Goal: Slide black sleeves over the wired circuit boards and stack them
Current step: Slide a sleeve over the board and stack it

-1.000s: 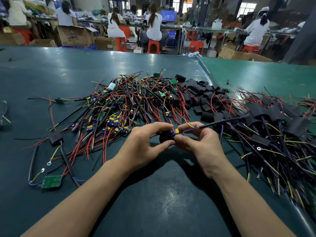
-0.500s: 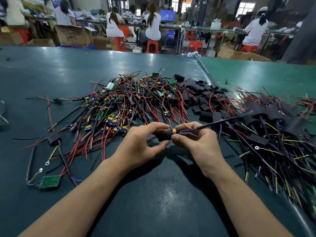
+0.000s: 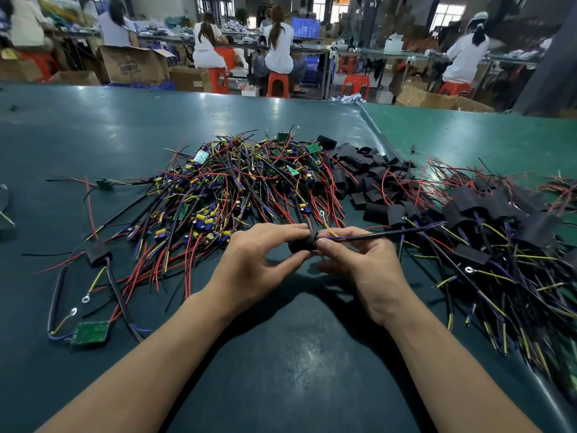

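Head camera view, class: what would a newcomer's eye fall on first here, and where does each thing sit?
First, the two hands at centre: the left hand and right hand pinch a black sleeve with wires trailing right. Behind them a heap of bare wired boards sprawls across the green table. A pile of empty sleeves lies right of it, with the sleeved stack far right.

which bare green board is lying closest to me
The green board at the table's near left, alone with its wires; the other bare boards lie farther back, in or by the tangled pile.

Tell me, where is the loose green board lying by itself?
In the head view, the green board lies near the table's left front, left of the left forearm.
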`<move>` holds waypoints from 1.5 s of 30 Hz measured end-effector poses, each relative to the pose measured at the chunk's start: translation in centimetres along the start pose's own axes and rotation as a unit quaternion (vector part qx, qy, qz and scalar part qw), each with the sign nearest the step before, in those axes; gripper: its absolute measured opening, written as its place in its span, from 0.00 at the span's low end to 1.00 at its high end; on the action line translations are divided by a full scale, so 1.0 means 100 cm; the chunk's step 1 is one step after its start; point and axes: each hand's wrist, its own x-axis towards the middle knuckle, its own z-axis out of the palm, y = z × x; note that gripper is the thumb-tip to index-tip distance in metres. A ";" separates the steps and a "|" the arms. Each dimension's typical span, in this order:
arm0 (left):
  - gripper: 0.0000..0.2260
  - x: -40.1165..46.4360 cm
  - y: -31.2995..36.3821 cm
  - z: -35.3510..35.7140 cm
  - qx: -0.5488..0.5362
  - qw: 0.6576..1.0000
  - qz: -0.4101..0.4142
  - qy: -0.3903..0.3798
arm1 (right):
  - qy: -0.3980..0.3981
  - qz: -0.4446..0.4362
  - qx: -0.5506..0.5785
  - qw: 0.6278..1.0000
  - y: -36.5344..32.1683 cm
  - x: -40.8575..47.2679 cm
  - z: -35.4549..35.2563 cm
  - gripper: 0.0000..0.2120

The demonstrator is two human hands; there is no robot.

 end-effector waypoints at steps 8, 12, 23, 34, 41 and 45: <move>0.12 0.001 0.002 0.001 0.002 1.000 0.017 0.007 | -0.030 0.011 -0.019 0.999 -0.003 -0.003 0.000 0.04; 0.13 0.002 0.004 0.000 -0.013 1.000 0.008 0.004 | -0.007 -0.009 0.010 1.000 -0.002 -0.003 0.003 0.02; 0.12 0.001 0.003 0.002 -0.004 0.999 0.012 0.032 | 0.034 -0.077 -0.027 0.996 -0.004 -0.002 0.001 0.04; 0.11 0.002 0.003 -0.002 -0.019 0.999 0.015 0.030 | 0.040 -0.064 0.047 0.996 -0.005 -0.001 0.001 0.04; 0.11 0.001 0.003 0.000 -0.026 0.999 0.037 0.015 | 0.006 -0.014 0.031 0.999 -0.005 -0.002 0.001 0.09; 0.11 0.002 0.002 0.000 -0.021 0.999 0.041 0.017 | 0.033 -0.031 0.029 0.999 -0.004 0.000 -0.002 0.04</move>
